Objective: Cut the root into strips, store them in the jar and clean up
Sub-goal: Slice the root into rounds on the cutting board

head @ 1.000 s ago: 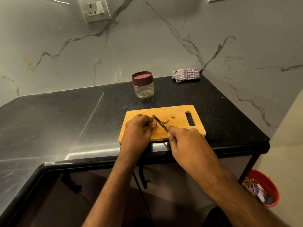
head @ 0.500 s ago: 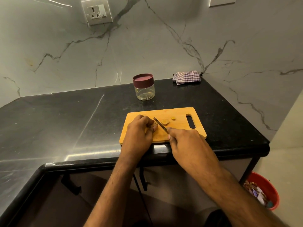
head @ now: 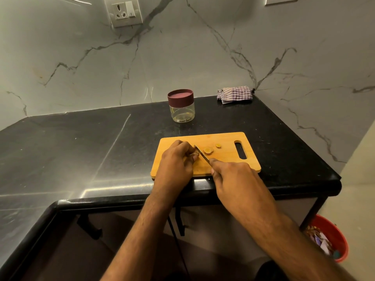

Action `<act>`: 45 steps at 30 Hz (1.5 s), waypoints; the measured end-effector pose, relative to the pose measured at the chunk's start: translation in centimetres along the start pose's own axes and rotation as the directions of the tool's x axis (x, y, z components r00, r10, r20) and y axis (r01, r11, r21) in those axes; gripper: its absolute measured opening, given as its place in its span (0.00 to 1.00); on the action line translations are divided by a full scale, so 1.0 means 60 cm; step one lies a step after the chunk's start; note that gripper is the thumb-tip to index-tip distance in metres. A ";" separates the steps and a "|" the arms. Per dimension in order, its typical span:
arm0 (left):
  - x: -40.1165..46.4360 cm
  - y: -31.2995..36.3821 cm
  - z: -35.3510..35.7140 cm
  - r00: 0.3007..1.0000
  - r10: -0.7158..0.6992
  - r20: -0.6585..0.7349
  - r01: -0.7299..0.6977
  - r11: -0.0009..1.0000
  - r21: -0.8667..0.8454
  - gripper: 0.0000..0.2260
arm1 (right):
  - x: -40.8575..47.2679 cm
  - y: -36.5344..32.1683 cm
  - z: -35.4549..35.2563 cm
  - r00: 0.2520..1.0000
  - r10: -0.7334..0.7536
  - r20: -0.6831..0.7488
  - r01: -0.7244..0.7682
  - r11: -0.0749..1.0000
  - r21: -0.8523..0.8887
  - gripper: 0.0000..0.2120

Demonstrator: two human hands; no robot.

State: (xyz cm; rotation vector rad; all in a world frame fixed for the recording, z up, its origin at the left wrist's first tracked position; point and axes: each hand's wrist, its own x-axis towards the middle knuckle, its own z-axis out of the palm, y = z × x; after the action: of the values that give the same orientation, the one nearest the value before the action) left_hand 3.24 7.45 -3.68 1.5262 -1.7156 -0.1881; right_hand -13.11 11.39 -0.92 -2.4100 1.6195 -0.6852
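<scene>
Root (head: 195, 154) is a small brownish stub on the wooden cutting board (head: 227, 159), mostly hidden under fingers. Two cut round slices (head: 208, 150) lie just right of the blade. Behind the board: jar (head: 181, 106) with maroon lid on; checked cloth (head: 235, 94) in the far corner. Red bin (head: 332, 238) on the floor at right. Left hand (head: 175, 161) curled, pinching the root. Right hand (head: 233, 175) grips the knife (head: 202, 155), blade touching the root.
</scene>
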 end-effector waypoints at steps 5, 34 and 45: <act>0.001 -0.003 0.002 1.000 0.017 0.004 -0.017 1.000 0.016 0.06 | 0.004 -0.005 0.003 0.998 0.026 0.055 -0.026 1.000 -0.001 0.15; 0.001 -0.003 0.004 0.997 -0.006 -0.078 0.005 1.000 -0.006 0.03 | 0.019 -0.004 0.006 0.996 0.082 0.041 -0.080 0.996 -0.044 0.12; 0.005 -0.006 0.002 0.998 -0.009 -0.059 0.009 1.000 0.003 0.04 | 0.002 -0.004 -0.003 0.990 0.073 0.117 -0.064 0.995 -0.072 0.15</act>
State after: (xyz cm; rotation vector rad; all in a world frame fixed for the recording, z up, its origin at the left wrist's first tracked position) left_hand 3.49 7.04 -3.84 1.5278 -1.6638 -0.1433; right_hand -12.96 11.36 -0.63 -2.3788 1.6944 -0.4717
